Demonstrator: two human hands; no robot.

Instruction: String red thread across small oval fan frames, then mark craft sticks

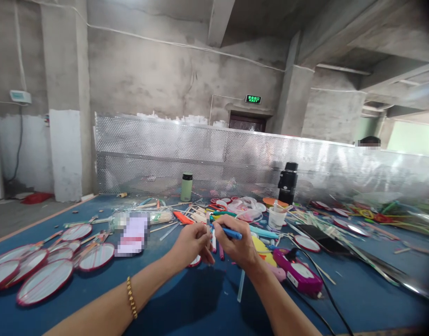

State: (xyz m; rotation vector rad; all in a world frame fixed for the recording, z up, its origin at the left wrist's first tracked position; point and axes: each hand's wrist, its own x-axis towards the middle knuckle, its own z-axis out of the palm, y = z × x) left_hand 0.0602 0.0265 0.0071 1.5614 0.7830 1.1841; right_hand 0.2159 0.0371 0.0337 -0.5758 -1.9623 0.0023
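My left hand [190, 245] is closed, pinching a small pale flat strip [208, 219] that stands upright between thumb and fingers. In my right hand [238, 242] is a blue pen [232, 232], its writing end turned toward the strip. Both hands are close together above the front middle of the blue table. Below and behind them lie several coloured markers [221, 249], partly hidden by my fingers. A round piece with a red rim [194, 261] shows partly under my left hand. Beside my right wrist lies a purple corded tool [300, 275].
Round white discs with red rims [46, 281] overlap at the left, near a phone [132, 235]. A green bottle [187, 187], a black flask [287, 184] and a white cup [276, 217] stand behind. Black cables [328, 284] run at the right. A perforated metal screen [158, 144] edges the table.
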